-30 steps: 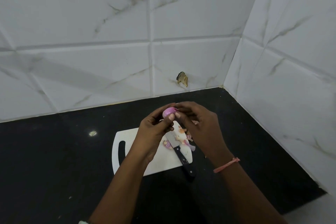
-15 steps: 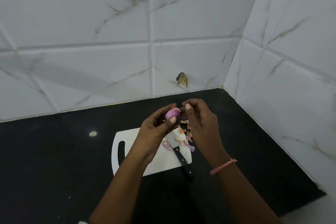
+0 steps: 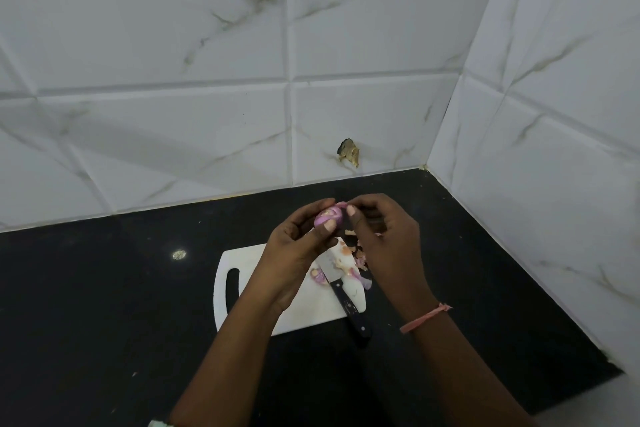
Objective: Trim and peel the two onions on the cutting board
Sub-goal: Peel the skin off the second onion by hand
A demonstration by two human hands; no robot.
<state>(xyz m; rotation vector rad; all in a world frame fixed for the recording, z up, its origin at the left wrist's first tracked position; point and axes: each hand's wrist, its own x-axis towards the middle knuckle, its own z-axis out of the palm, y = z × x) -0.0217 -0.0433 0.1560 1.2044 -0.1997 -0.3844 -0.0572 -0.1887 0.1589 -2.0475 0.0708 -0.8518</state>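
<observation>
The left hand point(image 3: 298, 246) grips a small purple peeled onion point(image 3: 328, 217) above the far edge of the white plastic cutting board point(image 3: 242, 260) on the black bench point(image 3: 86, 288); the right hand point(image 3: 384, 236) pinches its top skin; a black-handled knife point(image 3: 341, 291) lies among peel scraps point(image 3: 356, 258)

We are in a home kitchen corner, as shown by the black stone countertop point(image 3: 104, 305) meeting white marble-patterned wall tiles point(image 3: 173, 80), with a white cutting board point(image 3: 242, 260), a black-handled knife point(image 3: 349, 305) and onion peelings point(image 3: 349, 269) on it.
</observation>
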